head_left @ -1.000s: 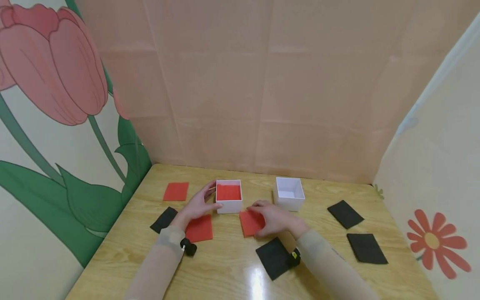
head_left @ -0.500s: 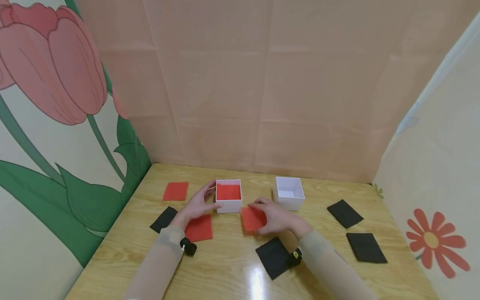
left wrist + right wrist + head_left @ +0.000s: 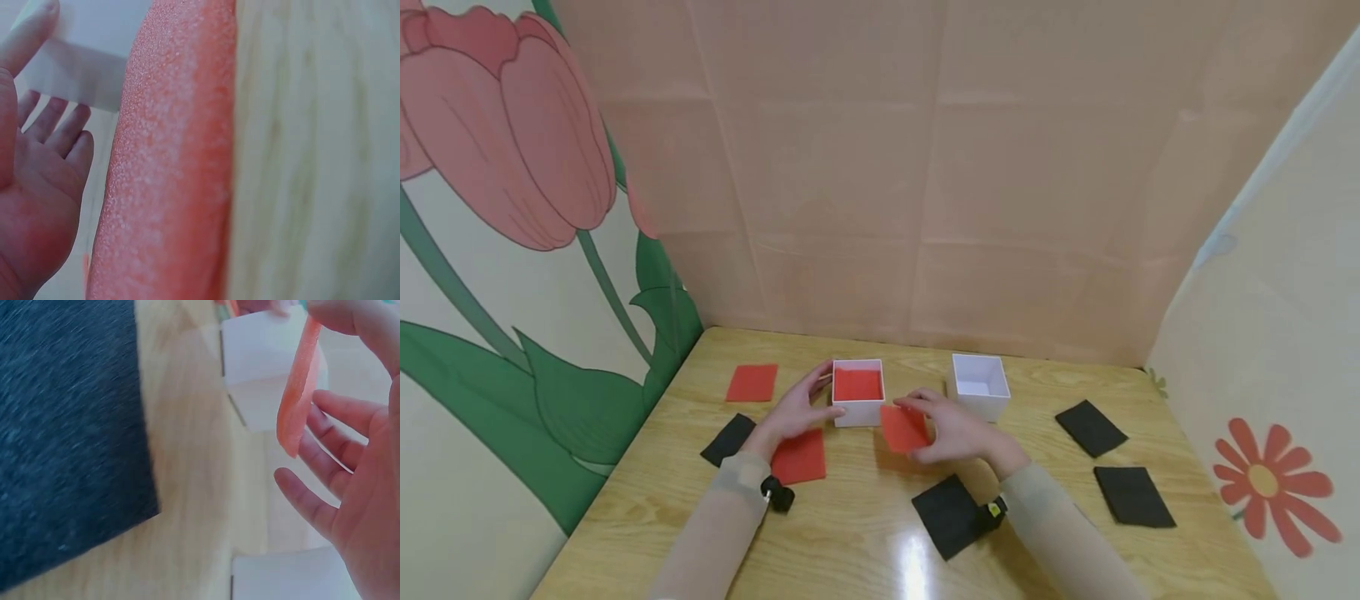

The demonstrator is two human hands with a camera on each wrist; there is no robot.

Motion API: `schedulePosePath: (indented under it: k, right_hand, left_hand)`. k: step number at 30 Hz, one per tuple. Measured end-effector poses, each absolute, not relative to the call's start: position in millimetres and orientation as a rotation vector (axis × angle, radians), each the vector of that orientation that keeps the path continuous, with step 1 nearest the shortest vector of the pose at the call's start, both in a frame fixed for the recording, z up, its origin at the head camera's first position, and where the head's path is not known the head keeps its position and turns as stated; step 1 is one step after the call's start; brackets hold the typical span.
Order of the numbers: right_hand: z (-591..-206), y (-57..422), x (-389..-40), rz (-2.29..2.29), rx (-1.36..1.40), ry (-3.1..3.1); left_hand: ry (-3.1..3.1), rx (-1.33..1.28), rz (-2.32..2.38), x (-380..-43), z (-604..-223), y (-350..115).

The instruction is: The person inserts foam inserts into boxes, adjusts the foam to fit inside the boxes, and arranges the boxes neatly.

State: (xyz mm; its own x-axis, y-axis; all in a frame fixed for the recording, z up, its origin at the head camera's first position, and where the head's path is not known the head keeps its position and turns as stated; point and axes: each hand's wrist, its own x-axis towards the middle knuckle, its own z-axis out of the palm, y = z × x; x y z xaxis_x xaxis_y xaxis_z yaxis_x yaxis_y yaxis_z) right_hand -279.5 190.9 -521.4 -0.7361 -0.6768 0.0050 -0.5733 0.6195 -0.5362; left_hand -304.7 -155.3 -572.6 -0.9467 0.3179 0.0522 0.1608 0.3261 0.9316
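My right hand (image 3: 953,429) holds a folded red cloth (image 3: 902,429) between thumb and fingertips, lifted off the table and tilted. In the right wrist view this red cloth (image 3: 299,394) shows edge-on between thumb and fingers. My left hand (image 3: 797,408) grips the left white box (image 3: 860,415), its thumb on the front and its fingers along the left side. Inside that box lies red cloth (image 3: 857,385). Another folded red cloth (image 3: 799,457) rests just below the left hand; its thick edge fills the middle of the left wrist view.
A second white box (image 3: 979,407) stands to the right with nothing visible inside. Folded black cloths lie around: one by the left wrist (image 3: 727,440), one below the right hand (image 3: 946,517), two at right (image 3: 1090,427). A red cloth (image 3: 752,382) sits at back left.
The right hand has raised the red cloth from the table and tilted it, close to the left box's front right corner. The left hand and both boxes have stayed put.
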Motion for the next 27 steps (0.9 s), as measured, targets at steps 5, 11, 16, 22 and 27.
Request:
schedulePosePath:
  k: [5, 11, 16, 22, 27]
  right_hand:
    - [-509.9, 183.7, -281.7, -0.883, -1.075, 2.616]
    - [-497.4, 169.3, -287.6, -0.954, -1.110, 2.613]
    - [-491.6, 160.9, -293.6, -0.947, -1.069, 2.666]
    - [-487.2, 154.3, -301.6, -0.874, -1.017, 2.709]
    - [-483.0, 146.8, -311.3, -0.821, -1.044, 2.721]
  left_hand:
    - [2.443, 0.432, 1.685, -303.1, -570.1, -155.9]
    - [2.429, 0.428, 1.697, -302.4, -568.1, -156.8]
    - [2.443, 0.421, 1.676, -303.3, -566.1, -157.5]
    - [2.478, 0.397, 1.616, -305.5, -561.6, -157.6]
    - [2.473, 0.405, 1.589, -305.2, -556.3, -159.3]
